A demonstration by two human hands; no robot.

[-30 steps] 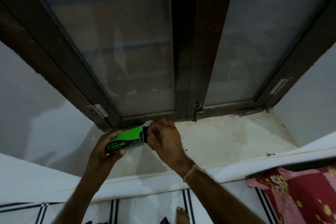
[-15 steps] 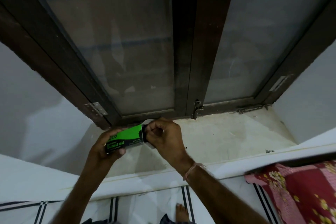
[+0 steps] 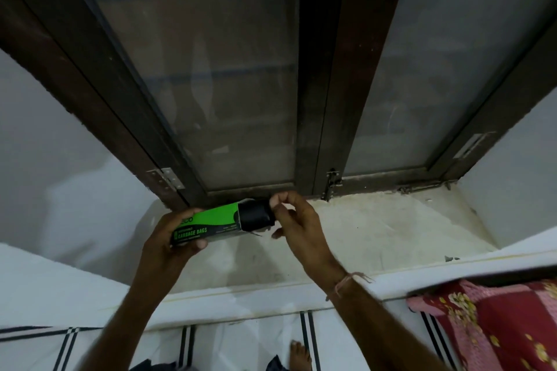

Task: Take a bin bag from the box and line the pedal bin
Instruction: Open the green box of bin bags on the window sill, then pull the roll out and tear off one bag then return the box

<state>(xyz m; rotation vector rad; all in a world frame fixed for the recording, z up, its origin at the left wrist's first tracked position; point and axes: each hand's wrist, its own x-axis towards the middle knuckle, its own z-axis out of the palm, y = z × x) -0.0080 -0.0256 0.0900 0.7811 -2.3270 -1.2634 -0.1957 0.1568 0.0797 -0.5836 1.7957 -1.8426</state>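
Above the window sill (image 3: 376, 229), our left hand (image 3: 168, 242) grips the green garbage-bag box (image 3: 208, 221) while our right hand's (image 3: 301, 226) fingers (image 3: 278, 199), now pinched shut on the black bag roll (image 3: 256, 215), have drawn it partly out; pedal bin unseen.

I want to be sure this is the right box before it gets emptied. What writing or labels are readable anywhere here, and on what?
"GARBAGE BAGS": white capitals on the dark lower band of the green box, held in the left hand.
A brand word on the box's green upper part: partly hidden by the fingers, unreadable.
Small lines above and below "GARBAGE BAGS": too blurred to read.
Black roll pinched by the right hand: no print visible.
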